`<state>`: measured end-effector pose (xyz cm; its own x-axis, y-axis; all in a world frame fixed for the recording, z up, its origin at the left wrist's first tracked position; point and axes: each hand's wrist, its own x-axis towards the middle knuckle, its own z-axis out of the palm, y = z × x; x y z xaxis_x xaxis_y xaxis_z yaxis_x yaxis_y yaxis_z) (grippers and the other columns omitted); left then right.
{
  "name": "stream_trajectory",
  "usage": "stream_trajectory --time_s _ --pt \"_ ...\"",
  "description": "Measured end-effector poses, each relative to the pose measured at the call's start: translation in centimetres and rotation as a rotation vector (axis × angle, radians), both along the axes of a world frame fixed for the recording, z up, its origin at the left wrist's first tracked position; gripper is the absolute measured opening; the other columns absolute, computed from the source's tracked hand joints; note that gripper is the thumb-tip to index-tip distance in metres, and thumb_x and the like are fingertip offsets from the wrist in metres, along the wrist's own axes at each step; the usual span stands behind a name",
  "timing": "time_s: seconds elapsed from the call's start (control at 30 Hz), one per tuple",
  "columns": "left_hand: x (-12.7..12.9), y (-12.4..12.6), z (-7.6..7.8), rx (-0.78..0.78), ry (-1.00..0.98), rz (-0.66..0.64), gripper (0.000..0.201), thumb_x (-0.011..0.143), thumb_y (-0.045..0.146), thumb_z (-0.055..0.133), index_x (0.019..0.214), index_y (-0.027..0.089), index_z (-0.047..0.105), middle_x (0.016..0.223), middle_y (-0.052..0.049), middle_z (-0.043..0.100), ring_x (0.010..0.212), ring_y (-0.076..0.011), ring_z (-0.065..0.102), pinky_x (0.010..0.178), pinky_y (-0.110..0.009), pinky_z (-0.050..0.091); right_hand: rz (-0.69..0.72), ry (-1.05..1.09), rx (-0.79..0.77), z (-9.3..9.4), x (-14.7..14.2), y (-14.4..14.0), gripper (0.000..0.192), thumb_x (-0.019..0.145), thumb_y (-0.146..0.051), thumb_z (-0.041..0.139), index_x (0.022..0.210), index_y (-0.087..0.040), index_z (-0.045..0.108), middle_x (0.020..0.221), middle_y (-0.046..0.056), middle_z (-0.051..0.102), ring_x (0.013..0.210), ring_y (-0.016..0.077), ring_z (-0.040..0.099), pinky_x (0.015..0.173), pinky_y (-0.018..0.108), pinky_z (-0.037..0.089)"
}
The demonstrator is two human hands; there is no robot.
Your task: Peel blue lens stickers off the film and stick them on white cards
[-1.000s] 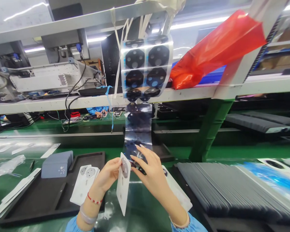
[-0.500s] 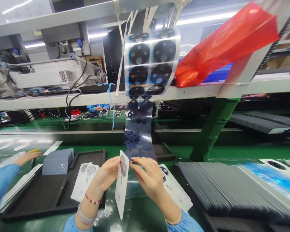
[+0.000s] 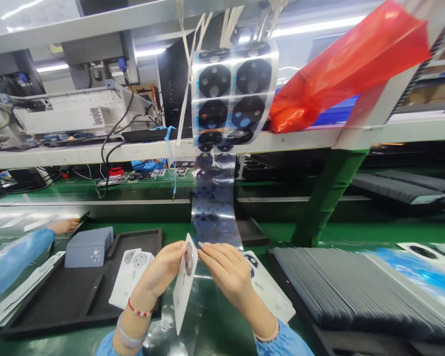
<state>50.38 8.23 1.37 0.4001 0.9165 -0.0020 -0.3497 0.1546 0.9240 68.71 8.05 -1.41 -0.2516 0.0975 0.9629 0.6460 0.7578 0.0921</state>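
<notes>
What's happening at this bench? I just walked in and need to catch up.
A person holds a white phone back cover upright in the left hand, while the right hand presses at its round camera spot. A clear strip of black round stickers hangs from the shelf just behind. More white covers lie in a black tray. A co-worker's blue sleeve reaches in at left.

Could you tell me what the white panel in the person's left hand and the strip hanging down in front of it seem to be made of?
White panel, held by the left hand: probably rigid plastic with a matte finish, since it stays flat on edge and shows no glare.

Hanging strip: apparently thin clear plastic film, glossy; the background shows through, light streaks across it, and it carries dark round pieces. The right hand is at its lower end.
</notes>
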Motion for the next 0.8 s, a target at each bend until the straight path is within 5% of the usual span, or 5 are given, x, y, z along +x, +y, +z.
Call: stream_trajectory --time_s 0.17,0.3,0.43,0.6,0.8 --pt "-0.1 0.4 -0.3 -0.028 -0.097 0.103 0.019 0.079 0.032 0.076 0.085 0.014 0.075 0.076 -0.004 0.069 0.067 -0.0133 0.058 0.071 -0.025 0.045 0.055 -0.044 -0.124 1.4 -0.1 -1.3 0.021 0.089 -0.005 0.056 0.082 -0.02 0.07 0.091 0.006 0.075 0.088 0.0189 0.067 0.082 0.035 0.053" --pt "-0.7 0.5 -0.3 0.011 -0.074 0.174 0.02 0.079 0.033 0.075 0.086 0.015 0.075 0.089 -0.007 0.074 0.085 -0.0194 0.065 0.085 -0.03 0.047 0.379 -0.01 -0.603 3.3 1.0 -3.6 0.014 0.086 -0.016 0.067 0.076 -0.024 0.07 0.08 0.0 0.072 0.076 0.0154 0.065 0.077 0.032 0.052" --pt "-0.4 0.1 0.3 0.104 0.036 0.406 0.032 0.08 0.042 0.072 0.099 0.016 0.073 0.113 -0.01 0.072 0.109 -0.0266 0.062 0.093 -0.034 0.046 0.609 0.41 -0.974 4.5 2.5 -4.6 0.009 0.078 -0.023 0.078 0.073 -0.024 0.07 0.074 -0.002 0.071 0.07 0.0141 0.066 0.067 0.025 0.054" --pt "1.0 -1.9 0.6 0.433 0.412 0.814 0.028 0.086 0.047 0.064 0.091 0.021 0.072 0.128 -0.008 0.064 0.119 -0.0265 0.056 0.101 -0.034 0.042 0.661 0.916 -1.03 4.3 2.6 -4.1 0.016 0.073 -0.027 0.082 0.073 -0.023 0.066 0.078 -0.003 0.066 0.068 0.0096 0.064 0.063 0.017 0.053" --pt "2.9 -3.9 0.4 0.303 0.355 0.521 0.03 0.087 0.047 0.064 0.099 0.019 0.066 0.093 -0.006 0.076 0.083 -0.0197 0.07 0.073 -0.027 0.053 0.672 0.959 -1.003 4.0 1.3 -4.5 0.017 0.076 -0.028 0.079 0.075 -0.023 0.063 0.087 -0.002 0.061 0.071 0.0086 0.062 0.065 0.018 0.053"
